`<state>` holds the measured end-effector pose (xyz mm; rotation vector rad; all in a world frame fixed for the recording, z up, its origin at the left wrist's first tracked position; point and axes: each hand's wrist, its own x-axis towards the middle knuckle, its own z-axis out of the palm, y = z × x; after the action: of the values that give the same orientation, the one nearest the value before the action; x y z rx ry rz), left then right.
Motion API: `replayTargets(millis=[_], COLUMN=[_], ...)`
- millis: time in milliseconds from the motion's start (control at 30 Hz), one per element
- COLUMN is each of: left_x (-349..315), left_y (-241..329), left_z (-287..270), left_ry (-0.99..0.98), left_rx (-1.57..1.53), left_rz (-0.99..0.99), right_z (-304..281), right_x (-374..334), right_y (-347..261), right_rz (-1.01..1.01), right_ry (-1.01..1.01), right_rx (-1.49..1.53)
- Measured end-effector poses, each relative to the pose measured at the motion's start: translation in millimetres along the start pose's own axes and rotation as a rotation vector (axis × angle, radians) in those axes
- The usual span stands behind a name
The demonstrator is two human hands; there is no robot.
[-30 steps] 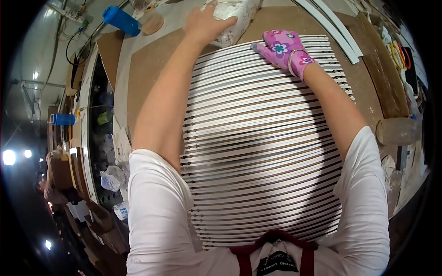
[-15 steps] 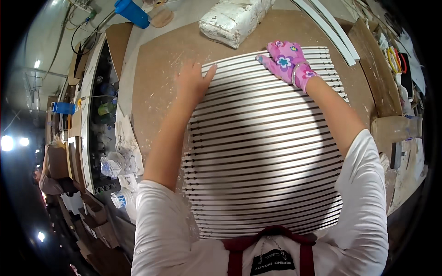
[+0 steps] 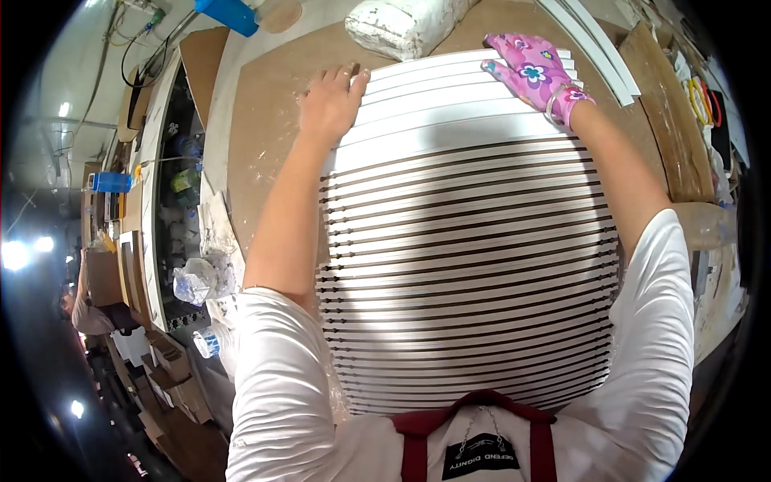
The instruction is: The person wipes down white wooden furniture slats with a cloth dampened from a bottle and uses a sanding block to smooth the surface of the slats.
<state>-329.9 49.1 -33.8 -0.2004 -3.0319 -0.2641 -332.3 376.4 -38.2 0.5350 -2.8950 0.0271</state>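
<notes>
Many white slats lie side by side across a brown board, forming a wide panel. At its far end several slats sit close together, while dark gaps separate the nearer ones. My bare left hand rests at the left ends of the far slats, thumb along them and fingers on the board. Across from it, my right hand, in a pink flowered glove, lies over the right ends of the same slats, thumb stretched apart from the fingers. Neither hand grips anything visible.
A white-smeared wrapped block sits just beyond the slats on the board. Loose white strips lie at far right, beside a cardboard piece. Crumpled clear plastic is at left; a blue container stands far left.
Both hands have moved farther away from me toward the block, the right one also rightward. The far slats, gapped before, now lie pressed together.
</notes>
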Motion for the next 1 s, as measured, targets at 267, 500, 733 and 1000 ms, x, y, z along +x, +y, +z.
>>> replayTargets(millis=[267, 500, 733, 1000], left_x=[-26, -166, -166, -154], left_y=[-25, -9, -7, -4], left_z=[-21, -25, -18, -6], left_ry=[0.276, 0.061, 0.135, 0.098], left_rx=[-0.024, -0.342, -0.268, 0.001], left_rz=[0.005, 0.325, 0.262, 0.187], right_z=[-29, -35, -43, -21], right_x=[-41, -188, -167, -155], right_y=[22, 60, 34, 37], right_rz=[0.138, 0.356, 0.461, 0.415], right_ry=[0.076, -0.096, -0.054, 0.054], right_rx=[0.081, 0.463, 0.518, 0.139])
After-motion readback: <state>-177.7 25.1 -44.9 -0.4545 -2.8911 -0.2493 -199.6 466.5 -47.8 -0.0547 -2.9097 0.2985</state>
